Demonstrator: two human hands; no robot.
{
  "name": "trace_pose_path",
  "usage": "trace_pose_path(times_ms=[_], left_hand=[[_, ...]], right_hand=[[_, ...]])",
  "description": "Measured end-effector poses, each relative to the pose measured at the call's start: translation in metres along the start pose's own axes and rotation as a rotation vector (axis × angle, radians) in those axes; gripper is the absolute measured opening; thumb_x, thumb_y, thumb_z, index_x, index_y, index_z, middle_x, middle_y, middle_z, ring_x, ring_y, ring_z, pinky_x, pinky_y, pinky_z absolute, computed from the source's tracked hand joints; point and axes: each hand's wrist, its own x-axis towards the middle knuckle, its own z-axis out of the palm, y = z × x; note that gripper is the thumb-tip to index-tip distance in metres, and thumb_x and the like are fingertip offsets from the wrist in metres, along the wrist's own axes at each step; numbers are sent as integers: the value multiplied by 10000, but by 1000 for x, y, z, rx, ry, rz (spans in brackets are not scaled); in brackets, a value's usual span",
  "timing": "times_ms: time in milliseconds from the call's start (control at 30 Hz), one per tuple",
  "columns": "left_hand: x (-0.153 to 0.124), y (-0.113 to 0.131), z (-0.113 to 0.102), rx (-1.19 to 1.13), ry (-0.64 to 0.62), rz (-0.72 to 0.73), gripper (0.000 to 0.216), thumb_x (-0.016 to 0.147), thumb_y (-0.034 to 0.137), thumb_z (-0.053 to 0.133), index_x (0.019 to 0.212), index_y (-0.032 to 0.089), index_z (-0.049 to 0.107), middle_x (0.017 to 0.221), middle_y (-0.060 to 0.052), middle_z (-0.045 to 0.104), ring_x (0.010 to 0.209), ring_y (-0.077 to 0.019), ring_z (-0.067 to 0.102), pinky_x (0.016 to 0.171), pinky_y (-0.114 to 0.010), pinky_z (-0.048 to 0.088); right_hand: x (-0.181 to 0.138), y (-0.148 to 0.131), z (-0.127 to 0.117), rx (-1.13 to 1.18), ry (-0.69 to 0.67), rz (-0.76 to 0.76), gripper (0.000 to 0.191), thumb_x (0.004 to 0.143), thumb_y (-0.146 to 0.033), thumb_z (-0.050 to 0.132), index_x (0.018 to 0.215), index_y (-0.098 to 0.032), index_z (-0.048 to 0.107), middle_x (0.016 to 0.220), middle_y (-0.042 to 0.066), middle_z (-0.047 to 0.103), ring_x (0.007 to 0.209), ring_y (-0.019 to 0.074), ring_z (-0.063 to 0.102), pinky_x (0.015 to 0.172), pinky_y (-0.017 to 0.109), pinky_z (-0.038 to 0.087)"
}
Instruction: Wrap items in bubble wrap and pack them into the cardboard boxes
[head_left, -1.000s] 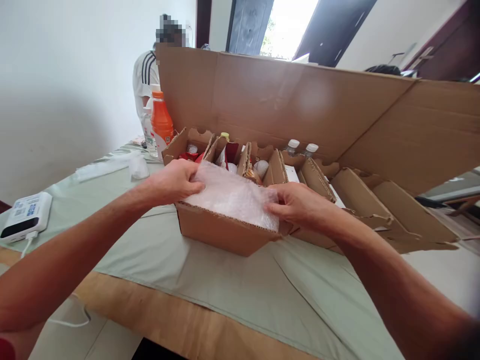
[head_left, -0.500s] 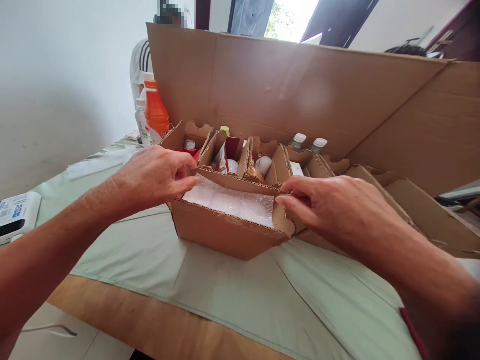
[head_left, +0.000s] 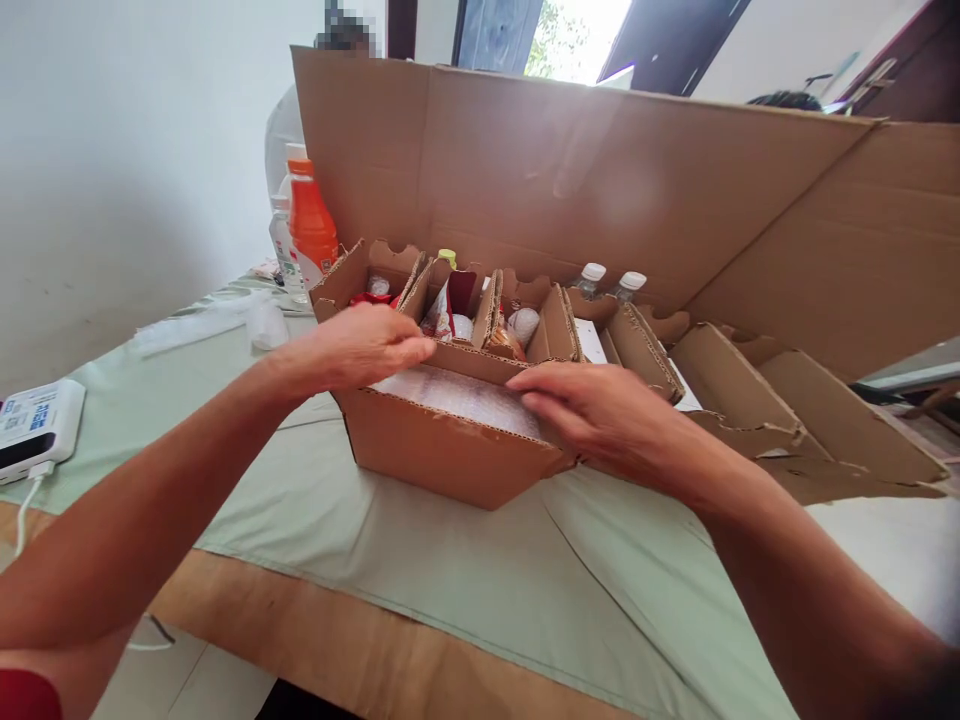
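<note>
Left fingers [head_left: 411, 350] nearly together, right fingers [head_left: 547, 374] slightly parted, bubble wrap [head_left: 466, 396] between

Bubble wrap [head_left: 465, 395] lies in the front box [head_left: 442, 450]; a panel [head_left: 525, 170] stands behind; bottles [head_left: 311, 225] stand left.

Left hand [head_left: 364, 345]: covers left rear of front box [head_left: 442, 450]; its inner fingers hidden, grip unreadable. Right hand [head_left: 600, 405]: covers right end of bubble wrap [head_left: 457, 390]; contact unclear. Underside of wrap hidden. Power bank [head_left: 52, 425]: cut by left edge, print too small to read. Clear bottle [head_left: 282, 242]: partly behind orange bottle [head_left: 312, 220]. Person [head_left: 281, 135]: mostly behind cardboard [head_left: 525, 150], head pixelated.
</note>
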Motion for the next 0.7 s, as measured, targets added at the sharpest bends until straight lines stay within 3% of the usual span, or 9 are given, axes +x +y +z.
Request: trace_pose_path(times_ms=[100,167,200,233,333,433,500,567,700], left_hand=[[-39,6,9,-252,590,13,255,940,381,562,888,206,740,826,11,706,797,-166,641,664,-288,482],[-67,-3,30,-426,965,4,267,967,382,570,1140,230,704,1075,12,727,1018,-184,661,849,-334,535],[-78,-12,44,-473,1087,-8,328,968,386,581,1259,251,648,1221,6,695,1144,-202,634,949,-372,519],[-87,-23,59,-492,1132,-20,419,929,393,642,1325,260,609,1333,-17,654,1235,-235,601,1015,-408,498],[-97,-62,99,-596,768,-140,767,818,455,757,1495,288,439,1583,-88,450,1453,-337,419,1156,-511,395],[-84,-82,121,-793,452,-80,817,828,485,722,1532,250,380,1605,-116,414,1480,-349,380,1189,-522,358],[-73,-76,129,-892,390,-30,790,856,475,690,1531,215,375,1577,-131,451,1450,-336,426,1195,-506,358],[-69,-58,137,-925,412,-18,810,868,449,686,1555,206,333,1576,-133,452,1446,-325,434,1214,-498,333],[-104,-14,159,-895,399,-2,836,902,390,676,1601,258,238,1663,-91,317,1534,-298,287,1267,-479,235]], right_hand=[[-52,-10,-8,92,267,161,199,950,-387,576,974,-322,763,964,-2,779,854,231,720,773,365,537],[-87,-10,2,122,419,348,191,936,-434,619,1006,-320,756,988,14,774,889,243,716,804,380,526],[-101,-9,12,160,436,405,217,922,-457,636,1040,-311,746,1019,23,772,912,249,713,824,388,526],[-111,-8,25,206,426,435,280,910,-486,644,1101,-299,727,1057,35,768,924,251,712,824,390,531],[-117,-10,69,365,293,439,547,884,-575,629,1324,-250,602,1202,94,723,967,252,698,810,389,548],[-99,-18,101,473,220,448,615,889,-616,589,1355,-217,547,1239,135,689,1006,256,670,776,373,543],[-91,-21,110,516,249,490,549,913,-611,551,1287,-209,571,1204,133,690,1004,253,656,735,352,529],[-99,-20,111,515,310,543,484,918,-610,534,1172,-205,610,1127,116,701,959,247,648,714,345,511],[-159,-21,99,354,443,696,455,857,-641,600,945,-198,649,848,64,685,760,235,611,652,342,459]])
